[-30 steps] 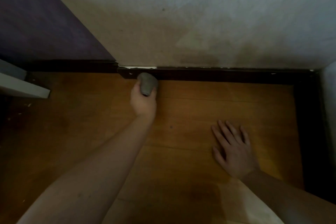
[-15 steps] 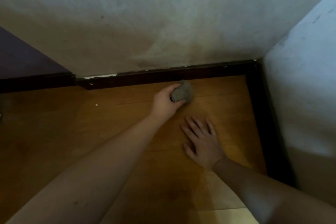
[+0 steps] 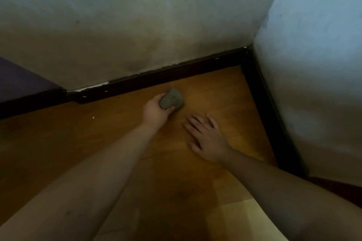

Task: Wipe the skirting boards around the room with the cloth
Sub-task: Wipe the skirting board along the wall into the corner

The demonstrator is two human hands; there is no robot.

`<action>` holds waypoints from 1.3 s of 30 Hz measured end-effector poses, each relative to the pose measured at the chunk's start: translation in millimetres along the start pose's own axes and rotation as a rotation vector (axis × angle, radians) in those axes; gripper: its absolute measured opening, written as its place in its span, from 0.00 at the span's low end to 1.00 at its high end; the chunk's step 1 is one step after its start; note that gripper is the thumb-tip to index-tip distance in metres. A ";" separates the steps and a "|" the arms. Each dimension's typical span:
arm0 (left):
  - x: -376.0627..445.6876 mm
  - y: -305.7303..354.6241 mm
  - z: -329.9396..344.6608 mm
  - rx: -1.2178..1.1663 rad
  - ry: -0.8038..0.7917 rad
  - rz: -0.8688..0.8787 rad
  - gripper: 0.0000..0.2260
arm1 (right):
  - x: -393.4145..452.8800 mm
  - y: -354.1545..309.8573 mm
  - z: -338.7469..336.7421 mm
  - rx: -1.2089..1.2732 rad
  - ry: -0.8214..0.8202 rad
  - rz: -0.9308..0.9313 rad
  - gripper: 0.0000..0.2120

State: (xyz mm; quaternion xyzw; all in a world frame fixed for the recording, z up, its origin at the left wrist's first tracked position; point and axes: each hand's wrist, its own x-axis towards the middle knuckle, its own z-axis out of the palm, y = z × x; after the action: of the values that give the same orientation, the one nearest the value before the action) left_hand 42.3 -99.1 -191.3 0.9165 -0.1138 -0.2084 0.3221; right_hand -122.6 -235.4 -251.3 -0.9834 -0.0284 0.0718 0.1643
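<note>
My left hand (image 3: 156, 112) grips the bunched grey cloth (image 3: 172, 99); my right hand (image 3: 208, 139) lies flat, fingers spread, on the floor (image 3: 98, 143). The dark skirting (image 3: 166, 76) lies just beyond the cloth, nearer my left hand, running left-right to the far-right corner. Its top edge shows pale chips.

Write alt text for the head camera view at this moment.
The left hand grips a balled grey cloth on the wooden floor just in front of the dark skirting board, near the room corner. The right hand rests flat on the floor beside it, fingers spread.
</note>
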 end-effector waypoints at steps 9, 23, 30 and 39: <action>-2.4 1.1 3.7 0.086 0.047 0.087 0.24 | -102.2 11.7 -15.7 -0.014 0.008 0.322 0.32; -11.0 17.7 36.9 -0.214 0.248 -0.072 0.24 | -132.0 29.0 -4.5 -0.078 -0.079 0.343 0.31; 14.2 34.9 45.9 -0.260 0.342 -0.205 0.25 | -130.5 30.2 -0.1 -0.088 -0.060 0.329 0.31; 25.1 58.9 66.8 -0.197 0.425 -0.283 0.27 | -131.6 31.1 1.8 -0.085 -0.034 0.324 0.31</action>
State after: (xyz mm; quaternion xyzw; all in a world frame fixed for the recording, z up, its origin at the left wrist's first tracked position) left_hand 29.8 -189.1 -208.6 0.9106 0.1062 -0.0643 0.3942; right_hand -251.9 -274.7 -245.7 -0.9798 0.1246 0.1127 0.1083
